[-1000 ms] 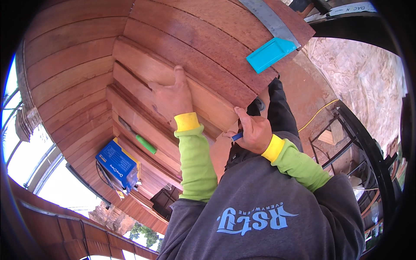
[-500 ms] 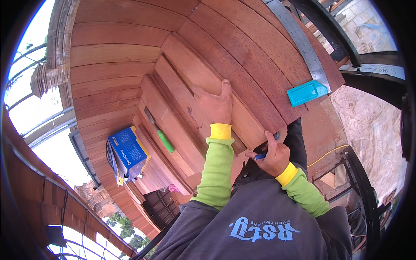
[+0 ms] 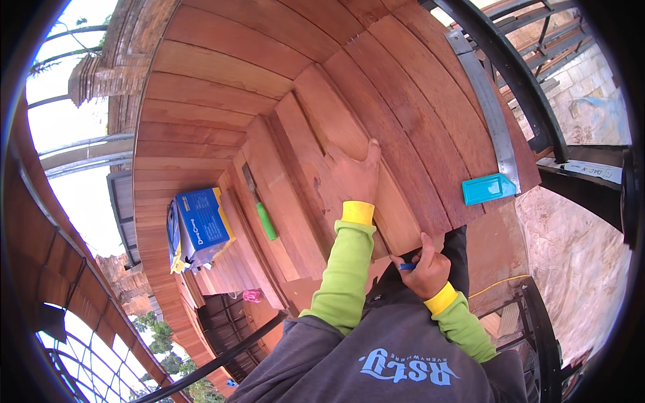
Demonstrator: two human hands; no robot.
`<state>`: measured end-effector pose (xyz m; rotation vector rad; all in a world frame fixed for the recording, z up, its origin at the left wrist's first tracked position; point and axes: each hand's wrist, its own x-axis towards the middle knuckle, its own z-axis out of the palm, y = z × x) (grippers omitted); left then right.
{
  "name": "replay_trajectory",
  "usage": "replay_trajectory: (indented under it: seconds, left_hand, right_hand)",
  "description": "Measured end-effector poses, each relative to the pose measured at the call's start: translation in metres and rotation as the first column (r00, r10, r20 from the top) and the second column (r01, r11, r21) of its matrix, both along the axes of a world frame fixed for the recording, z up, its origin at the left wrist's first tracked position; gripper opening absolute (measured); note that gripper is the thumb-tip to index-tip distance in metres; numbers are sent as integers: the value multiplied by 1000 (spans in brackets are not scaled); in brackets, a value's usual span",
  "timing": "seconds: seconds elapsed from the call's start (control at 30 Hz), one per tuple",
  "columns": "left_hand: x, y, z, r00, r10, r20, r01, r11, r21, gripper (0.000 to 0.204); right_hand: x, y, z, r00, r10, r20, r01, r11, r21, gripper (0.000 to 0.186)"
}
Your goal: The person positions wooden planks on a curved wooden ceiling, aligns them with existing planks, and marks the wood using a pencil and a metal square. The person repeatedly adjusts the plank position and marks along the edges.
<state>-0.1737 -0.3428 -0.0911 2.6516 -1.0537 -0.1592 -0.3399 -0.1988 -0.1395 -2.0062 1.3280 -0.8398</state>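
My left hand [image 3: 353, 178] spans a reddish-brown wooden plank [image 3: 400, 218], its thumb along the right edge and its fingers over the left side, partly hidden. At the plank's near end is my right hand [image 3: 428, 272], closed around a slim blue pencil [image 3: 407, 266]. One of its fingertips reaches the corner of the plank. Left of my left hand lies a chisel [image 3: 266, 220] with a green handle, on another board. To the right, a square [image 3: 488, 189] with a teal handle and a long steel blade rests on the planking.
A blue and yellow box [image 3: 203, 221] stands at the left on the boards. Several loose boards [image 3: 282, 164] lie side by side left of the plank. Black metal framing [image 3: 531, 87] rises at the right. Something pink [image 3: 252, 295] sits near the lower left boards.
My view has shifted, so the boards and tools appear lower and farther right. My left hand stays on the plank. My right hand's raised finger is now lower and more bent, still at the plank's end.
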Motion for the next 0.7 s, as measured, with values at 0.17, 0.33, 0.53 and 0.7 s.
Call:
replay_trajectory:
  seconds: [0.17,0.33,0.53,0.7]
  left_hand:
    - [44,-33,-24,996,19,89,-9,993,-116,77]
    - [59,-59,-28,997,78,19,-76,993,-95,78]
    - [58,-62,-31,996,81,29,-77,989,-125,79]
    - [65,-61,-40,995,75,63,-68,993,-99,75]
  right_hand:
    - [0,1,3,1000,9,2,-9,1000,-14,75]
    - [0,2,0,1000,10,8,-10,1000,-11,75]
    - [0,2,1,1000,0,13,0,1000,-7,75]
    - [1,3,2,1000,-1,30,1,1000,4,82]
